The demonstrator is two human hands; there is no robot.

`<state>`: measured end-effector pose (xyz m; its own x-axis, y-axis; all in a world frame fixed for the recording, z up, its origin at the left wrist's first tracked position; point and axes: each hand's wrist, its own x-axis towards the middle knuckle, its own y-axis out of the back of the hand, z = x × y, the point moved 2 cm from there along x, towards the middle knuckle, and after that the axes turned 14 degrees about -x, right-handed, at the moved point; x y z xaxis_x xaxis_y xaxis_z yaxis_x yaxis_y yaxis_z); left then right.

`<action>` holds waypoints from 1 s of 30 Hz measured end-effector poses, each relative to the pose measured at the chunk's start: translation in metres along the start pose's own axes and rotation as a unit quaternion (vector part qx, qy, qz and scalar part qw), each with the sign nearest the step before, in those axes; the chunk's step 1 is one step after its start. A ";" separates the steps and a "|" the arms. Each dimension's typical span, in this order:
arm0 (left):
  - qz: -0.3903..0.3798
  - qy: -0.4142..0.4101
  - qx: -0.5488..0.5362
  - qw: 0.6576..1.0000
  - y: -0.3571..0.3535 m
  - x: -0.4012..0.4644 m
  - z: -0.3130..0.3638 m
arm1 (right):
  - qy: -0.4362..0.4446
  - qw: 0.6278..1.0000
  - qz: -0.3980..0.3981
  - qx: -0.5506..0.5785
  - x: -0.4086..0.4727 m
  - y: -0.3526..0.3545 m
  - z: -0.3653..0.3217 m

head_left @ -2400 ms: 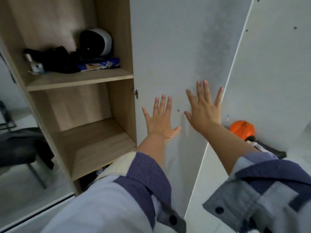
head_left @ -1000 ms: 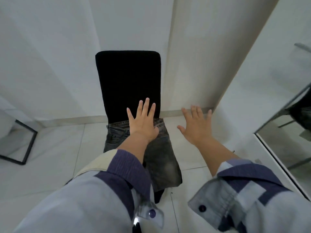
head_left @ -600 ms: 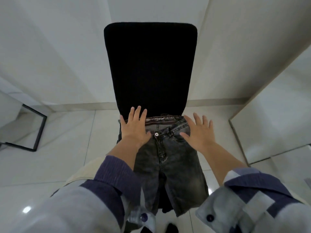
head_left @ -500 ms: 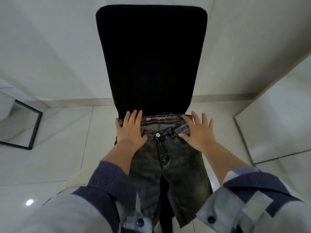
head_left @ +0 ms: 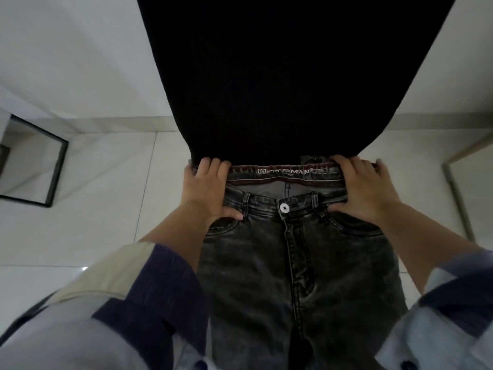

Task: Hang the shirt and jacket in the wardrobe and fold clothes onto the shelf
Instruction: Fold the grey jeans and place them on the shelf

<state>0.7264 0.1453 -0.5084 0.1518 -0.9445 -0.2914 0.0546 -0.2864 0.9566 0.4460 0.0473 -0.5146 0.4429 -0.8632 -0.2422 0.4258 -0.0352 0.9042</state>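
Nearest the camera are two rolled shirt sleeves, pale grey-blue cloth with dark navy cuffs and small dark buttons; the left sleeve (head_left: 128,311) also shows a cream panel.

Between the forearms lie the jeans (head_left: 298,276), charcoal washed denim with faded grey patches, raised seams, belt loops and a round metal button at the fly. They lie flat and front-up on the chair seat, which they cover, legs running toward the camera over the near edge and waistband at the far edge, against the foot of the backrest. The inner band is dark red-trimmed with woven white lettering.

The left hand (head_left: 209,189) grips the waistband's left corner, fingers curled over its top edge, thumb pressed on the denim by the pocket. The right hand (head_left: 364,186) holds the right corner likewise, fingers hooked over the band, thumb flat on the front.

Beyond rises the chair backrest (head_left: 288,76), matte black, finely ribbed fabric, widening upward.

The floor (head_left: 106,182) is glossy white tile with thin grout lines. At far left stands a black-framed panel (head_left: 57,172) against the white wall (head_left: 74,49).
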 end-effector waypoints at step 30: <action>0.038 0.051 -0.180 0.982 0.278 -0.256 0.093 | -0.085 0.992 -0.034 0.085 -0.279 0.270 0.092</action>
<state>0.6109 0.2925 -0.1675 0.2661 -0.9344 -0.2368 0.3819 -0.1234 0.9160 0.3652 0.2323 -0.1703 0.2727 -0.9279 -0.2544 0.3044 -0.1677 0.9377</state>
